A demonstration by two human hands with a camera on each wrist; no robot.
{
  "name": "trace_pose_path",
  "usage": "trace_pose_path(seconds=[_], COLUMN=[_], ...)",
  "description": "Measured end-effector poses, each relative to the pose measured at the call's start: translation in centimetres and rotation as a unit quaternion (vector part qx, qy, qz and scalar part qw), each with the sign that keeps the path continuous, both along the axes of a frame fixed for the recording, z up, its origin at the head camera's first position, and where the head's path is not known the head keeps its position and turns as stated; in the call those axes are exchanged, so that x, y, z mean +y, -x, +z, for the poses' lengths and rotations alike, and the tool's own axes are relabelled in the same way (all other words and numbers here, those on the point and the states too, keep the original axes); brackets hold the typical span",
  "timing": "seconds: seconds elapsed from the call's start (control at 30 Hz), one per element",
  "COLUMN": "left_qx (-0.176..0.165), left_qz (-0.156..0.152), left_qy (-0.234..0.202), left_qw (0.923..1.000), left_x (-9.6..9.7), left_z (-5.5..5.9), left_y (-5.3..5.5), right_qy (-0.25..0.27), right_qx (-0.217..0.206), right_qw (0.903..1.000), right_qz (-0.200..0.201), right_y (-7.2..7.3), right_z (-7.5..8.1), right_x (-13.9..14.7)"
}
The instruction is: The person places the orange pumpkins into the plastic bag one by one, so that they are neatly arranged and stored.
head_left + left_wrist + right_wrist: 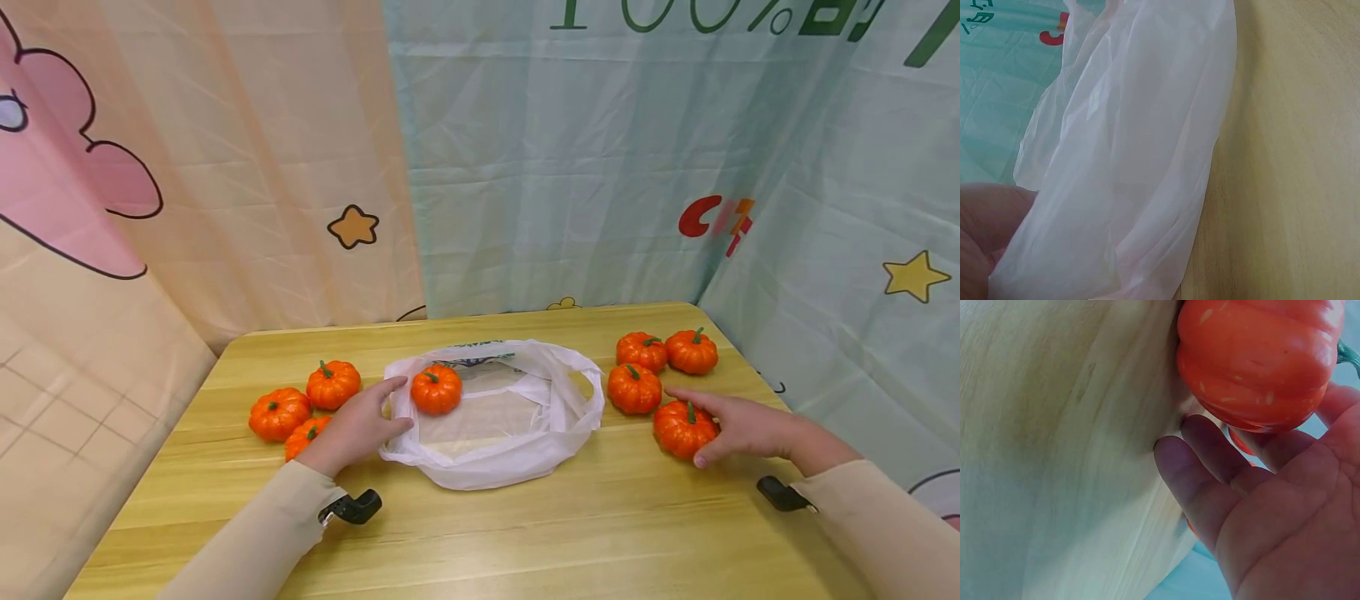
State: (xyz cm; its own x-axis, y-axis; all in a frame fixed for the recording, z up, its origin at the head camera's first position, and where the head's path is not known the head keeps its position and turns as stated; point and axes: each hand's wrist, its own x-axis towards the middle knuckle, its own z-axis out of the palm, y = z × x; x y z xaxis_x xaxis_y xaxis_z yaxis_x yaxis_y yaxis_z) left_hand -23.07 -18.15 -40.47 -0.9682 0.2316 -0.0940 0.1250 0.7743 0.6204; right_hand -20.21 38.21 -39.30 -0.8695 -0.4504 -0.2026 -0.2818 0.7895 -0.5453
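A white plastic bag (495,475) lies spread open on the table, with one small orange pumpkin (436,389) inside its left part. My left hand (363,423) is at the bag's left rim, thumb and fingers spread apart. In the left wrist view, the bag's side (1141,137) covers most of that hand. On the right, my right hand (738,427) reaches around the nearest small pumpkin (684,431), its thumb in front and a finger behind. The right wrist view shows the fingers (1185,469) mostly straight below that pumpkin, not clenched on it.
Three pumpkins (279,414) sit left of the bag, one partly hidden by my left hand. Several more, including a pumpkin (692,352) near the back edge, cluster on the right. Printed curtains (525,183) hang behind and beside the wooden table (525,550).
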Motion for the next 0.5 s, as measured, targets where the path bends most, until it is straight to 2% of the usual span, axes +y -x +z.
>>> trace_pose_path(seconds=[0.17,0.5], left_qx=[0.007,-0.009], left_qz=[-0.001,0.006], left_qy=[0.009,-0.004], left_qw=[0.9999,0.9999], left_x=[-0.04,-0.10], left_z=[-0.07,-0.16], left_y=[0.02,0.10], right_qy=[-0.002,-0.001], right_qx=[-0.011,-0.014], right_qw=[0.9999,0.9998], right_qz=[-0.004,-0.013], right_y=[-0.06,0.01], right_z=[-0.06,-0.35], right_x=[0.01,-0.01])
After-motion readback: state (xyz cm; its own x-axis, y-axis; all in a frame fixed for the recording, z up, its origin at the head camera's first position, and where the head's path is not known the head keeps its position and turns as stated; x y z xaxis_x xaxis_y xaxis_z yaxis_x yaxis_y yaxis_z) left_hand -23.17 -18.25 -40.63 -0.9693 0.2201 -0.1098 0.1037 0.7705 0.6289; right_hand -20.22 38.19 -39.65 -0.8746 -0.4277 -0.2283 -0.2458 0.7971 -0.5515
